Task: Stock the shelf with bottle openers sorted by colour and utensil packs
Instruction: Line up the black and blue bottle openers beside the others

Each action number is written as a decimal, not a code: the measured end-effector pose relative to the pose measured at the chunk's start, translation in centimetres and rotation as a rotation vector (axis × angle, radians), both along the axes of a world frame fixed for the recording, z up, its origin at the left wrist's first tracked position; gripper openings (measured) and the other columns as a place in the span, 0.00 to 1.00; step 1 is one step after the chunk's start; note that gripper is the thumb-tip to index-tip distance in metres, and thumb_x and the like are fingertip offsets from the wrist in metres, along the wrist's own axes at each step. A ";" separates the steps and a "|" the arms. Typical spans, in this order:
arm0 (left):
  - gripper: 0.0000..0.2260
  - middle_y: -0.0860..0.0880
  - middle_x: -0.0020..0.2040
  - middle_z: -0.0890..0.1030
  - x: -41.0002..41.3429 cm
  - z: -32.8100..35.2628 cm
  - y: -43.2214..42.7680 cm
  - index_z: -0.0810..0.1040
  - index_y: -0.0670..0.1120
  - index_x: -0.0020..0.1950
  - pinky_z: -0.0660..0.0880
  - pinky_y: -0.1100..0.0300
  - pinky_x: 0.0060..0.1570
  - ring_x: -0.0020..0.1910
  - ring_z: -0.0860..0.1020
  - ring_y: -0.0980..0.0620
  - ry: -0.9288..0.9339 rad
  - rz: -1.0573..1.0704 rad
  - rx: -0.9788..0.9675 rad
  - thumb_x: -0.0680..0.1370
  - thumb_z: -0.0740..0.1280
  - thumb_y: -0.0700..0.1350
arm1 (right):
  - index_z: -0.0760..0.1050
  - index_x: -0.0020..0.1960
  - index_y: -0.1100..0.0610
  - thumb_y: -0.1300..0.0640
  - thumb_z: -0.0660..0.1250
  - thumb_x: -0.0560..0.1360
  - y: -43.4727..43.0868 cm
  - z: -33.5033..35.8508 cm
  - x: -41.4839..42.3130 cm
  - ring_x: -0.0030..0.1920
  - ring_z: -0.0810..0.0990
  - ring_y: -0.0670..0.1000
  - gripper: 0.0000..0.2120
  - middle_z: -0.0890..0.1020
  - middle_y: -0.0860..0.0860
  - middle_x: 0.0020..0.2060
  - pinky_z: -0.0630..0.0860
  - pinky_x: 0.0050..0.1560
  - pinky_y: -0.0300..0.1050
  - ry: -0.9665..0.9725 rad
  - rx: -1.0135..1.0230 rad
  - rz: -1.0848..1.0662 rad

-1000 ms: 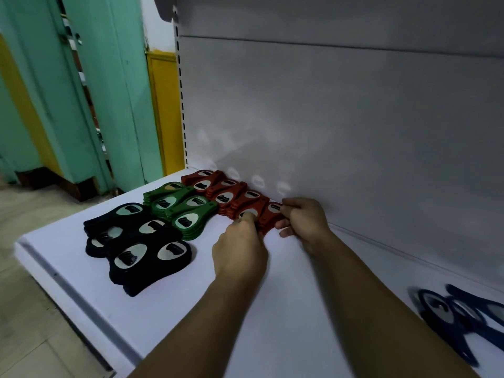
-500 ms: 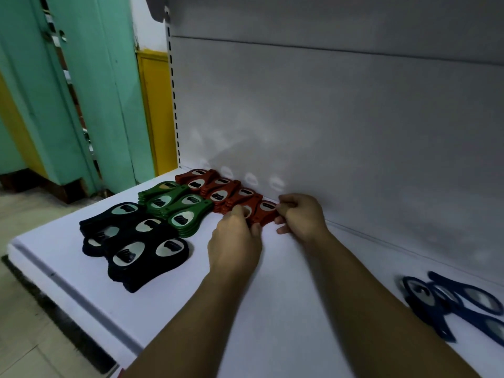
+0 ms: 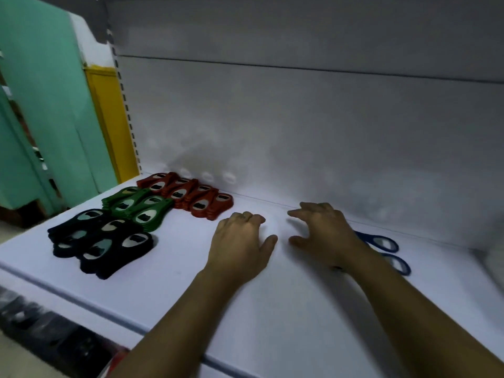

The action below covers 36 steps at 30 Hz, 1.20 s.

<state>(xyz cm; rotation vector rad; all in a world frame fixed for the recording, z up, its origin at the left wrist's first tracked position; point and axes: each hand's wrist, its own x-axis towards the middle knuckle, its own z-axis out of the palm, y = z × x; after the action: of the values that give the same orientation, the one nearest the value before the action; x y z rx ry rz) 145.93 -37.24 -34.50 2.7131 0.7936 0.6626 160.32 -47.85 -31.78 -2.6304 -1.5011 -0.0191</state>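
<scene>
Reaching for the flat blue plastic bottle openers (image 3: pixel 373 240) could go wrong: they lie just behind your right hand (image 3: pixel 324 233), so your wrist may knock them along the flat white shelf (image 3: pixel 272 309). Both hands hold nothing. Your right fingers are spread, and your left hand (image 3: pixel 240 241) is loosely curled. It sits near the neat red plastic bottle openers (image 3: pixel 191 197), and a bump may mess up that row.
</scene>
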 end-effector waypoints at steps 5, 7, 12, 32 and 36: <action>0.23 0.51 0.68 0.74 3.8 0.1 -6.4 0.69 0.52 0.71 0.63 0.56 0.65 0.68 0.69 0.50 0.074 -0.159 -0.058 0.79 0.61 0.59 | 0.68 0.71 0.47 0.44 0.65 0.77 -7.6 0.2 2.9 0.69 0.66 0.54 0.24 0.71 0.48 0.70 0.63 0.68 0.49 0.036 0.016 -0.117; 0.22 0.50 0.65 0.76 5.2 -0.4 -8.7 0.69 0.52 0.71 0.67 0.55 0.63 0.64 0.71 0.48 0.085 -0.210 -0.108 0.79 0.62 0.58 | 0.71 0.68 0.46 0.46 0.63 0.77 -10.1 -0.3 3.9 0.64 0.69 0.54 0.19 0.75 0.49 0.65 0.65 0.64 0.49 -0.003 0.033 -0.184; 0.26 0.49 0.65 0.73 7.2 -1.9 -11.8 0.62 0.53 0.75 0.64 0.52 0.65 0.65 0.68 0.47 0.193 -0.217 -0.074 0.79 0.60 0.60 | 0.59 0.76 0.43 0.46 0.60 0.78 -13.2 -3.0 5.5 0.74 0.61 0.55 0.27 0.64 0.51 0.75 0.57 0.73 0.56 0.068 0.043 -0.295; 0.16 0.52 0.57 0.79 7.8 -3.8 -11.1 0.75 0.55 0.66 0.63 0.59 0.54 0.58 0.72 0.49 -0.060 -0.124 -0.100 0.80 0.61 0.43 | 0.81 0.54 0.48 0.51 0.69 0.74 -13.4 -3.2 7.9 0.50 0.75 0.51 0.09 0.81 0.48 0.49 0.69 0.45 0.43 0.147 0.121 -0.243; 0.16 0.50 0.50 0.82 7.3 -3.7 -11.4 0.77 0.52 0.61 0.68 0.55 0.50 0.52 0.75 0.46 -0.120 -0.111 -0.093 0.77 0.61 0.38 | 0.82 0.52 0.48 0.54 0.71 0.73 -13.2 -2.7 7.8 0.45 0.74 0.49 0.08 0.80 0.48 0.47 0.69 0.44 0.41 0.166 0.116 -0.195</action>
<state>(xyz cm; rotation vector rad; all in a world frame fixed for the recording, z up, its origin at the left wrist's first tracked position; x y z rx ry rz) 153.28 -48.64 -38.22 2.5838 0.6250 0.7368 168.11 -61.05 -34.50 -2.6016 -1.1538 0.0909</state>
